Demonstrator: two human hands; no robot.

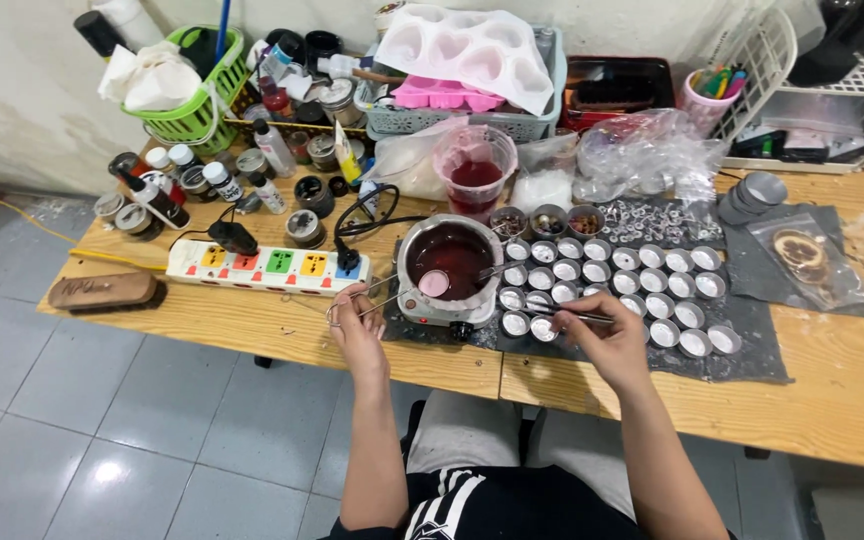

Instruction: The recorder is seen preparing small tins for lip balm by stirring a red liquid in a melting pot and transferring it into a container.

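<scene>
Two hands working mid-frame: left hand (360, 325) pinches wire tongs (384, 300) steady over the melting pot (449, 268); right hand (607, 335) pinches tweezers (564, 313) low over the tealight cups (620, 282).

Bare forearms, grey trousers, black white-striped garment.
</scene>
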